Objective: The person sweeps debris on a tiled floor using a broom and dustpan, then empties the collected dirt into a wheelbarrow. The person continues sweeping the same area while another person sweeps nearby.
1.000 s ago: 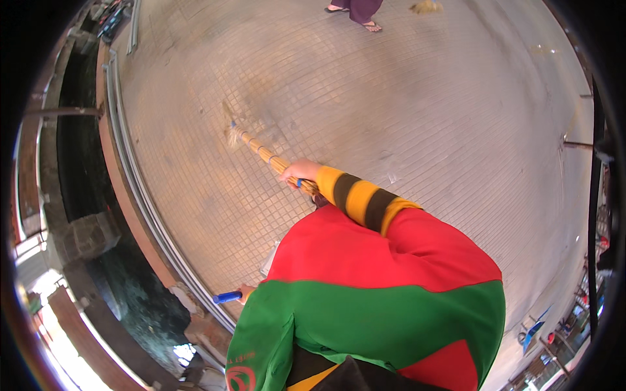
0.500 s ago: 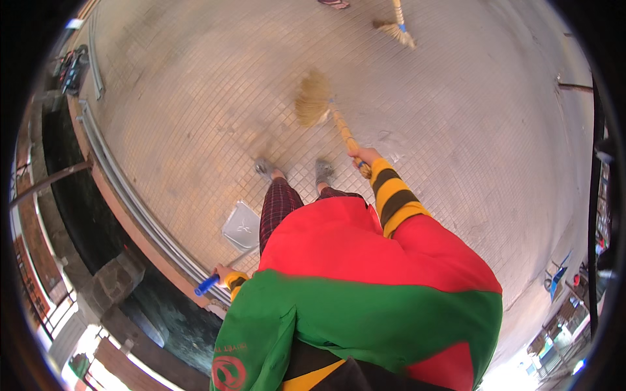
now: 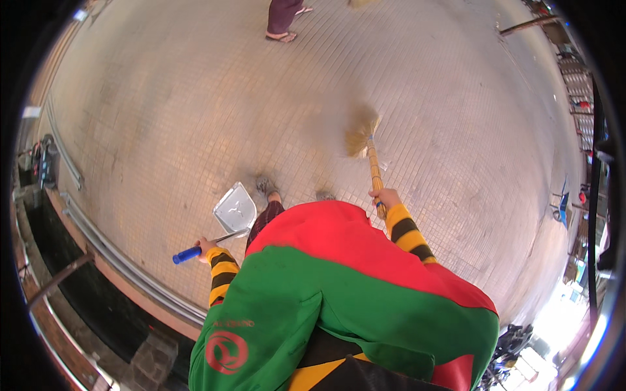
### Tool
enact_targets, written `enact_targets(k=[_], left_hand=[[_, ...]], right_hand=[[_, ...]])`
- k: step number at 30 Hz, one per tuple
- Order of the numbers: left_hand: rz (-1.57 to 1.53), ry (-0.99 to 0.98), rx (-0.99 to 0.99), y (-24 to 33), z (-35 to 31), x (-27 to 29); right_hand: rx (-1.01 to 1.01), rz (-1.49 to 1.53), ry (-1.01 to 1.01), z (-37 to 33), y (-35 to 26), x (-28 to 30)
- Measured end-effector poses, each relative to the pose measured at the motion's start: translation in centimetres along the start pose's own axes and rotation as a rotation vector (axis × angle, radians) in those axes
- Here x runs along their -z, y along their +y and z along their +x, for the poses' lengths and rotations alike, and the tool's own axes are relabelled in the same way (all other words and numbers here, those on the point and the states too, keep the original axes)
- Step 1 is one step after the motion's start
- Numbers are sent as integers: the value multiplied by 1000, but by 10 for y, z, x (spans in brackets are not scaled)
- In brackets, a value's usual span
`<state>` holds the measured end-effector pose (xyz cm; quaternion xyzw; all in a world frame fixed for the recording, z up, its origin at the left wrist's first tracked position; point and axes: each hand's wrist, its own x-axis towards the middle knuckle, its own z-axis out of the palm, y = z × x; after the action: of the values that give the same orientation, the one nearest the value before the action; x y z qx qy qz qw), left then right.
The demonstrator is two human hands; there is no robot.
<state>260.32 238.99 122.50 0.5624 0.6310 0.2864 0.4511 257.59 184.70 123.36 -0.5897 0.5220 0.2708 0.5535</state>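
Observation:
My left hand is closed round the shaft of a metal dustpan, just beside its blue end grip. The silver pan hangs or rests left of my left foot; whether it touches the floor I cannot tell. In my right hand is the bound handle of a straw broom, gripped near its end. Its fanned yellow bristles point away from me, over the tiled floor ahead and to the right, and are slightly smeared by motion.
Another person's sandalled feet stand at the far edge, with part of a second broom close by. Silver rails and a dark channel run along the left. A blue object stands far right.
My broom has swung to the right. The dustpan in my left hand has shifted, and more of its pan and shaft shows. The other person's feet have come further into view.

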Motion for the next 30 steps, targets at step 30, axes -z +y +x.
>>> enact_targets(k=[30], left_hand=[[440, -334, -319, 84, 97, -97]], right_hand=[[-48, 415, -56, 116, -59, -130]])
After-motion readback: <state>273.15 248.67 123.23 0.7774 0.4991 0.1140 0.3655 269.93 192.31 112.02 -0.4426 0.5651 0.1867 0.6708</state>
